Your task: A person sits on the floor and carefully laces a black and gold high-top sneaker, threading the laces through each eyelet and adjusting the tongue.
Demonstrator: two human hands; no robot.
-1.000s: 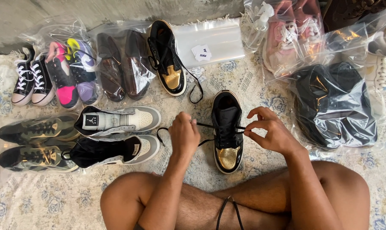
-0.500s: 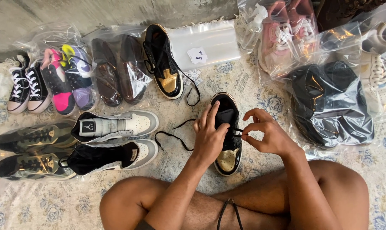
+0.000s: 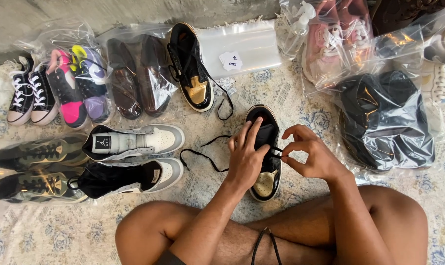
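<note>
A black high-top shoe with a gold toe (image 3: 267,182) lies on the patterned rug just in front of my crossed legs. My left hand (image 3: 247,156) rests flat over its tongue and laces, fingers spread. My right hand (image 3: 308,153) pinches the black lace (image 3: 202,154) at the shoe's right side; the lace's loose end trails left over the rug. The matching black and gold shoe (image 3: 192,73) lies farther back, its laces loose.
Grey-and-white high-tops (image 3: 134,142) and camouflage shoes (image 3: 33,169) lie at left. Behind them are bagged pairs: black-and-white sneakers (image 3: 28,93), pink and purple shoes (image 3: 77,83), brown shoes (image 3: 136,78). An empty clear bag (image 3: 242,46) lies at the back; bagged pink and black shoes (image 3: 387,120) at right.
My left hand moved from the lace at the shoe's left onto the tongue and now presses it flat. The right hand kept its pinch on the lace. The view shifted slightly.
</note>
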